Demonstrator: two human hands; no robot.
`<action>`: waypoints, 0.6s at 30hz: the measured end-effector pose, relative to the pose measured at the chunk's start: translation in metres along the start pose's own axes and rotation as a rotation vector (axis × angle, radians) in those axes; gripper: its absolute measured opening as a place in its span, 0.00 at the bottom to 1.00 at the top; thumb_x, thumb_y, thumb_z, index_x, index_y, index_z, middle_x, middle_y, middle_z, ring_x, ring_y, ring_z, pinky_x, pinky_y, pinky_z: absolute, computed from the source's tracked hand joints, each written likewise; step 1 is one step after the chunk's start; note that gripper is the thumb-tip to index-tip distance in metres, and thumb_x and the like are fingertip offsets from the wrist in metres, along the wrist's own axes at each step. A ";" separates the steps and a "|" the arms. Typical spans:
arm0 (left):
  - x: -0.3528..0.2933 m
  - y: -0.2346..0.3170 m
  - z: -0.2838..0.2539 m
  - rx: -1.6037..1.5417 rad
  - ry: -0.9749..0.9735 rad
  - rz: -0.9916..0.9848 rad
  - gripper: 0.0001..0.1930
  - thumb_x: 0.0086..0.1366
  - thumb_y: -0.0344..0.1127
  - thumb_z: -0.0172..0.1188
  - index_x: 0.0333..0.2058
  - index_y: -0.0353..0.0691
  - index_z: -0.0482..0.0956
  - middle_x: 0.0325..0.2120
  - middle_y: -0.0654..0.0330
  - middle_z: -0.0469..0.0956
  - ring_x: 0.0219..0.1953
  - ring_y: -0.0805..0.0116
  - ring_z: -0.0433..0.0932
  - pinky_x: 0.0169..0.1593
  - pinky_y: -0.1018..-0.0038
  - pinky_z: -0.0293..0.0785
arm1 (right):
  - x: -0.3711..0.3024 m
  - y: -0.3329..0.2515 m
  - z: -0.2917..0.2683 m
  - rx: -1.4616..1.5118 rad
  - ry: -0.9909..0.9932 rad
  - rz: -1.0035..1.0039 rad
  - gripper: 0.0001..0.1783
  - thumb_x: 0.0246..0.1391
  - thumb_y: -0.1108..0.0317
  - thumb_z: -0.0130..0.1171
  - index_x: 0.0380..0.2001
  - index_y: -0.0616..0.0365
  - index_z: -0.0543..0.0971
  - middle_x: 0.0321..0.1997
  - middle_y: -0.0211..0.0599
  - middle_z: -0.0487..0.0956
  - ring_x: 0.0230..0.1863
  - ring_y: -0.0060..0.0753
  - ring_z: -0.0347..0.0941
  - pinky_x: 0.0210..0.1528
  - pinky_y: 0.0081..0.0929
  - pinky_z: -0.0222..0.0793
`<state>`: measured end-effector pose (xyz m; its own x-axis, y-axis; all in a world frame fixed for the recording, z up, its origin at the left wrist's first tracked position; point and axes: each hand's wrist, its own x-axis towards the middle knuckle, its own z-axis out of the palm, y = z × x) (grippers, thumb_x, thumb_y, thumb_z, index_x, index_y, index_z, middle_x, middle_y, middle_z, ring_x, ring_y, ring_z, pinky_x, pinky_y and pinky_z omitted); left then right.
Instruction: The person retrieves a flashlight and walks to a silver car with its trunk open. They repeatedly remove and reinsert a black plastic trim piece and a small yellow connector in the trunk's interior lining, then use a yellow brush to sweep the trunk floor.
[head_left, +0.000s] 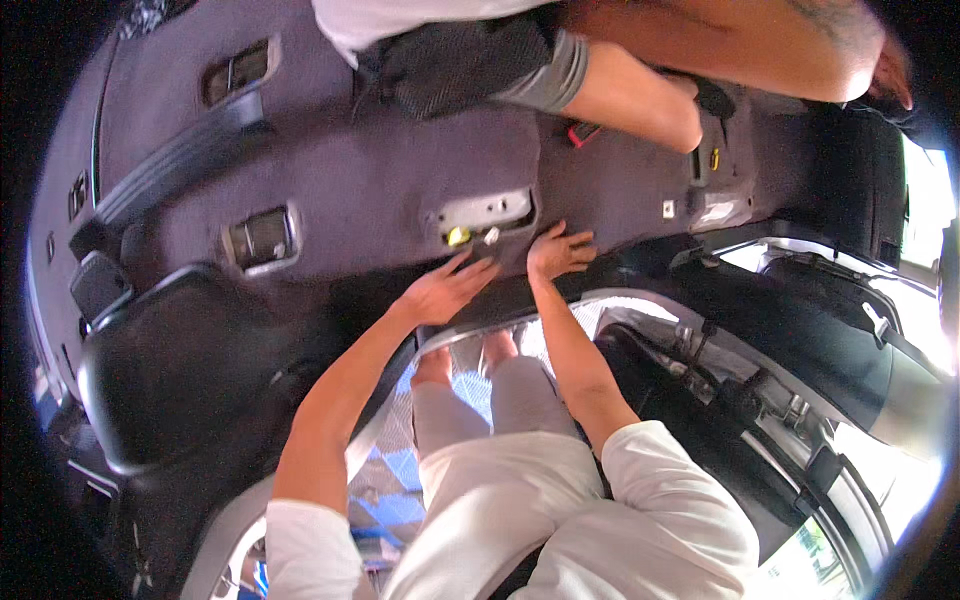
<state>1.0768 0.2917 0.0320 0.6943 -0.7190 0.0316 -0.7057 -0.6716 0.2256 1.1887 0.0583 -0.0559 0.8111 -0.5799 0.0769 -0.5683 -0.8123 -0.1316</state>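
Dark purplish-grey carpet (370, 190) lines the floor of a vehicle in front of me. My left hand (450, 289) lies on the carpet's near edge, its fingers stretched out and holding nothing. Close to its fingertips is a cutout showing a pale metal bracket (484, 212). A yellow connector (458, 236) and a small white connector (491, 236) stick out at the bracket's near side. To the right of that cutout my right hand (560, 252) presses on the carpet, fingers spread and nothing in them.
Across the carpet another person's bent arm (640, 95) and dark clothing reach in. A red-and-black object (582, 134) lies by that arm. Further cutouts (264, 240) open at the left. A black door panel (190, 370) stands left, a silver-edged door sill (630, 303) nearer me.
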 end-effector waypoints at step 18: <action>0.056 0.045 0.007 0.084 -0.379 -0.306 0.56 0.61 0.63 0.62 0.75 0.31 0.48 0.77 0.48 0.46 0.80 0.52 0.40 0.79 0.51 0.35 | -0.020 0.037 -0.025 0.153 -0.461 -0.658 0.58 0.61 0.30 0.53 0.80 0.52 0.43 0.83 0.64 0.36 0.83 0.65 0.25 0.74 0.77 0.21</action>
<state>1.0833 0.2197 0.0368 0.7827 -0.4902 -0.3836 -0.4968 -0.8633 0.0895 1.1482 0.0386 -0.0372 0.9667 0.1235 -0.2240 0.0420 -0.9404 -0.3375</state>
